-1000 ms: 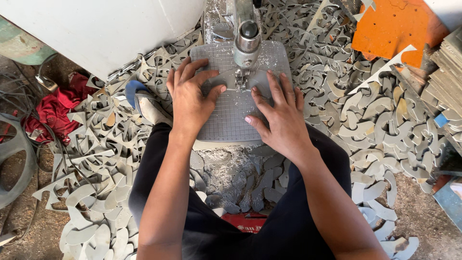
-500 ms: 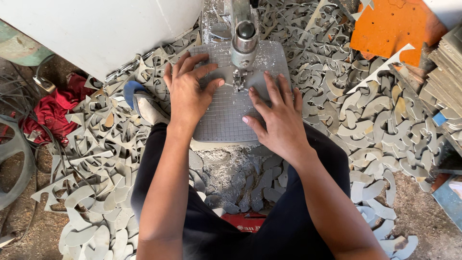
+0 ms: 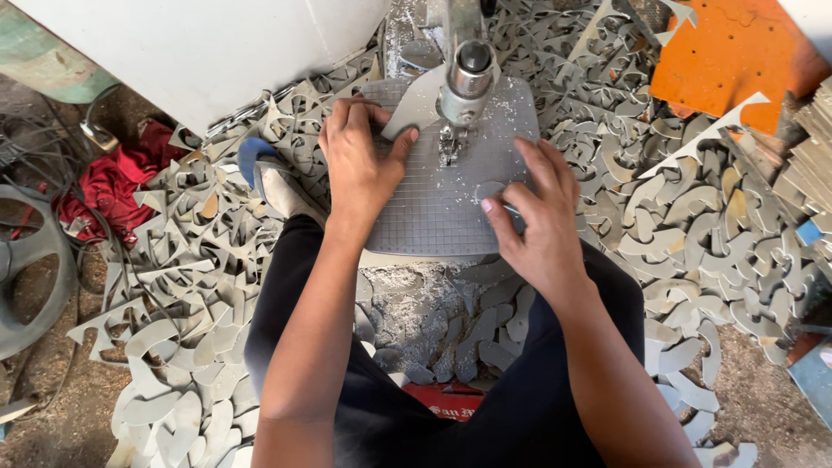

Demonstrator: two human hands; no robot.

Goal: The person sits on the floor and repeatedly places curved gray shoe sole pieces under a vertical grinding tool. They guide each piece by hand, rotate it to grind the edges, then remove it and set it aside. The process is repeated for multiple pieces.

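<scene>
A textured grey sheet (image 3: 433, 217) lies on the small table of a cutting machine whose metal head (image 3: 468, 74) hangs over it, the blade (image 3: 449, 147) meeting the sheet. My left hand (image 3: 360, 165) sits left of the blade, fingers curled and thumb pinching the sheet beside a curved cut. My right hand (image 3: 542, 221) presses the sheet's right side, fingers spread, index tip just below the blade.
Heaps of grey curved offcuts (image 3: 693, 208) cover the floor on both sides and under my knees. A white panel (image 3: 191, 43) stands at the back left, an orange board (image 3: 737, 52) at the back right. My sandalled foot (image 3: 273, 182), a red cloth (image 3: 108, 186) and a wheel (image 3: 26, 260) are on the left.
My left hand went from lying flat to curling and pinching the sheet near the blade. My right hand slid to the right edge. The sheet turned under the blade.
</scene>
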